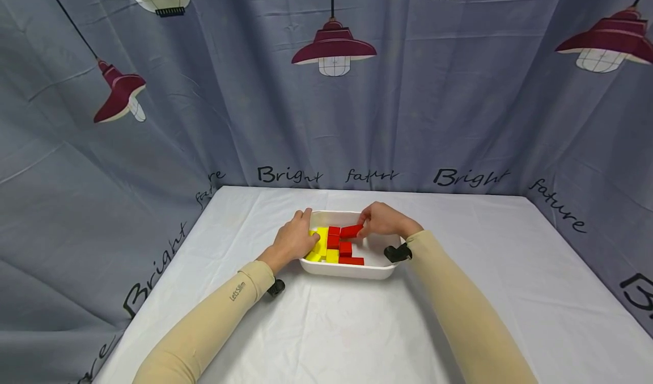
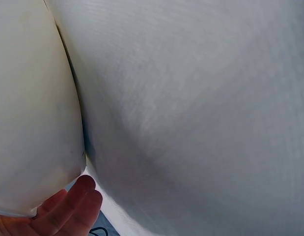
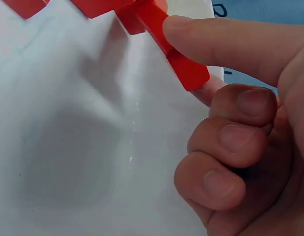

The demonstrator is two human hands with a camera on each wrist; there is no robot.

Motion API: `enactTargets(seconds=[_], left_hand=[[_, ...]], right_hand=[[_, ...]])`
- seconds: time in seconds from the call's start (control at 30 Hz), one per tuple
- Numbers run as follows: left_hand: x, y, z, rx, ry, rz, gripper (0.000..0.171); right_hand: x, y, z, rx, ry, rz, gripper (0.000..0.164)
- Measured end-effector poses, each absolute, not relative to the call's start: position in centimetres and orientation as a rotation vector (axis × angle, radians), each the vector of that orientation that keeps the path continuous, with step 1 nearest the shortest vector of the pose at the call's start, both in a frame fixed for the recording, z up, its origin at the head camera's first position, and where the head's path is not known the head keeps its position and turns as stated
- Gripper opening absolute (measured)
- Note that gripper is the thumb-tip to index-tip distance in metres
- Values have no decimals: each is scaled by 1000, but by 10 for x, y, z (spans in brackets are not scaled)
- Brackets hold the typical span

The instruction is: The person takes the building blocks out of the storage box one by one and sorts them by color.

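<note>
Sleeves (image 1: 456,299), red block (image 1: 350,232), long axis sideways

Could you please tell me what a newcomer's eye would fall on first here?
Likely the red blocks and yellow blocks in the white tray on the table. The right hand pinches one red block, while the left hand holds the tray's left end. Maroon pendant lamps printed on the blue-gray curtain behind stand out.

Red blocks (image 3: 95,6) cut off, right-wrist view's top.
</note>
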State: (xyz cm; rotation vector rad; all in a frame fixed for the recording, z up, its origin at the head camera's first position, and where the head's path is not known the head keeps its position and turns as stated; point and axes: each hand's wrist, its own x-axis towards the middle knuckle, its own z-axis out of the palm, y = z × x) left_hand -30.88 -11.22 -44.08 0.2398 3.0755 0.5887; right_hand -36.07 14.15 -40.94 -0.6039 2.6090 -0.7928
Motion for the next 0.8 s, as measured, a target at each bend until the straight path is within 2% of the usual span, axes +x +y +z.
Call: enactTargets(seconds=[0.33, 0.8], left_hand=[[-308, -111, -440, 222, 3085, 583, 72], [-308, -110, -440, 196, 3083, 596, 71]], right_hand=[[-357, 151, -400, -536, 2626, -895, 25], [-355, 188, -395, -403, 2631, -1080, 35]])
